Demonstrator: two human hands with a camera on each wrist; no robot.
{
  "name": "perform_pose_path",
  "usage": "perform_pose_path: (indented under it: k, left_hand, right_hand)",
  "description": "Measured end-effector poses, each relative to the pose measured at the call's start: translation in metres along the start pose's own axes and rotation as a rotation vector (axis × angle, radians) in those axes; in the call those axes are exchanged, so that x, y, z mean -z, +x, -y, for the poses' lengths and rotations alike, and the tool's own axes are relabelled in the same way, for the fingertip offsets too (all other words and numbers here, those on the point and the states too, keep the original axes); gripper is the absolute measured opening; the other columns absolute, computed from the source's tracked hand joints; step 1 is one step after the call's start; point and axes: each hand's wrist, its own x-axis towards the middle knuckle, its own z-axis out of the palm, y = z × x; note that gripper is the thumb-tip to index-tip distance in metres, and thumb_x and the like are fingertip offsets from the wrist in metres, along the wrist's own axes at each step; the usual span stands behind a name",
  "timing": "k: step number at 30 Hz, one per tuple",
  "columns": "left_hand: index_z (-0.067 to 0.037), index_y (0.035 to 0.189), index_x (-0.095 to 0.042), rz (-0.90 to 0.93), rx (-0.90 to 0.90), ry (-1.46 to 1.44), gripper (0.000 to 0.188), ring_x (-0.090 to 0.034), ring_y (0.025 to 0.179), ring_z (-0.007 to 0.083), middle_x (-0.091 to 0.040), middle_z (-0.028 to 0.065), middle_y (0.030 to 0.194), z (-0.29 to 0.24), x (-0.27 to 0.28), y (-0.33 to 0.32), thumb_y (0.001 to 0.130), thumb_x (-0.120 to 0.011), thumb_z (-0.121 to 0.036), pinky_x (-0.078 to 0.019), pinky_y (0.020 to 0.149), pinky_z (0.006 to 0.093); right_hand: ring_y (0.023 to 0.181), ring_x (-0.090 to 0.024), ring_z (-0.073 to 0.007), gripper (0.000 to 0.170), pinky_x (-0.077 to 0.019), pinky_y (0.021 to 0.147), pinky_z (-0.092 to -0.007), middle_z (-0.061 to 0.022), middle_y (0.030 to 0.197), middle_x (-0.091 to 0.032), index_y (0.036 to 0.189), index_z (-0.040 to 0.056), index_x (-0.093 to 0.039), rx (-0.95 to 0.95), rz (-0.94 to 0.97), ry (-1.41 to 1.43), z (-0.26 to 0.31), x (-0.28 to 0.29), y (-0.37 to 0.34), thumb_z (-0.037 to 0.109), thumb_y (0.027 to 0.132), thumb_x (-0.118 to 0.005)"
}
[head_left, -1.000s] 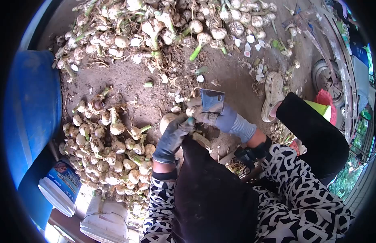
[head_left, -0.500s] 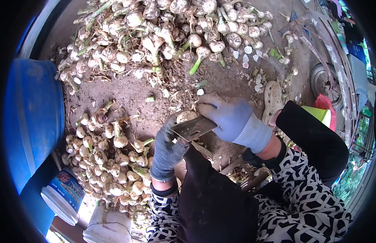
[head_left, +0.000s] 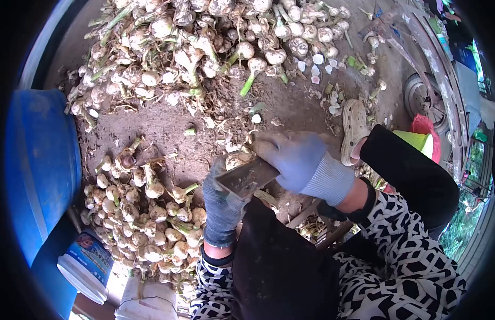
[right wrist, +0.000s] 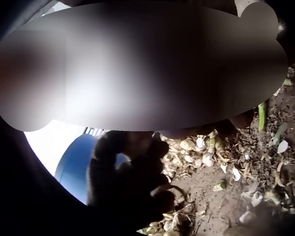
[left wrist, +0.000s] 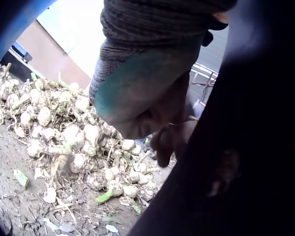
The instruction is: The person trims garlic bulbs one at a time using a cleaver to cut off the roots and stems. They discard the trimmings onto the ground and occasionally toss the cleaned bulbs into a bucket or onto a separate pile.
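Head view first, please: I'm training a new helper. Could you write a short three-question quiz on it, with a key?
1. Open question: what roundish thing shows between the left hand and the right hand, just above the blade in the picture?
2. Multiple choice: which hand grips the blade?
A. Only the left
B. The right
C. Neither
3. True or false: the blue barrel stands on the person's left side.

Key:
1. A bulb
2. B
3. True
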Motion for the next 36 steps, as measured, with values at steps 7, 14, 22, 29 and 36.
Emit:
perform_pose_path:
  k: [7,14,22,29,36]
  left_hand:
    - [-0.003,0.123,-0.053,0.134,0.004,0.106,0.062,-0.055,0.107,0.0237,-0.051,0.0156,0.123,0.0,0.006,0.006,0.08,-0.072,-0.044,-0.046,0.09,0.0367]
    - [-0.008,0.115,-0.063,-0.058,-0.266,0.23,0.041,-0.056,0.111,0.0259,-0.049,0.017,0.129,0.022,0.013,0.016,0.076,-0.063,0.007,-0.0466,0.093,0.0344]
    - [-0.008,0.096,-0.063,0.139,-0.546,0.498,0.032,-0.063,0.089,0.024,-0.068,0.0074,0.095,-0.02,0.02,0.002,0.072,-0.057,0.012,-0.0502,0.079,0.0389]
    - [-0.009,0.124,-0.054,-0.624,0.087,1.412,0.059,-0.05,0.118,0.0325,-0.054,0.0156,0.124,-0.014,0.149,-0.076,0.07,-0.046,0.014,-0.0379,0.102,0.0417]
    - [-0.004,0.139,-0.04,-0.409,0.025,0.258,0.055,-0.048,0.123,0.0313,-0.047,0.0194,0.135,0.029,0.094,-0.003,0.087,-0.058,-0.003,-0.0419,0.104,0.0384]
  right_hand:
    - [0.056,-0.054,-0.0057,0.022,-0.044,0.05,-0.0231,0.0006,0.066,-0.06,0.098,0.0024,-0.065,-0.641,0.165,1.175,-0.033,-0.058,-0.01,0.024,0.091,-0.062]
    - [0.063,-0.058,-0.0059,0.02,-0.0473,0.057,-0.0249,-0.0023,0.077,-0.066,0.101,0.0014,-0.067,-0.626,0.142,1.384,-0.012,-0.034,0.011,0.018,0.092,-0.06]
    - [0.081,-0.064,-0.039,0.034,-0.0512,0.074,-0.0461,-0.0115,0.087,-0.069,0.108,0.0144,-0.065,-0.175,0.272,0.39,-0.065,-0.062,0.008,0.023,0.076,-0.057]
    - [0.119,-0.051,-0.0315,0.029,-0.0435,0.099,-0.0445,-0.0079,0.142,-0.04,0.11,0.0148,-0.064,-0.594,0.112,0.042,-0.146,-0.051,0.062,0.034,0.095,-0.049]
    - [0.111,-0.057,-0.0337,0.051,-0.0456,0.097,-0.0397,-0.0163,0.125,-0.056,0.132,0.0101,-0.047,-0.713,0.173,0.119,-0.213,-0.078,0.128,0.034,0.088,-0.057]
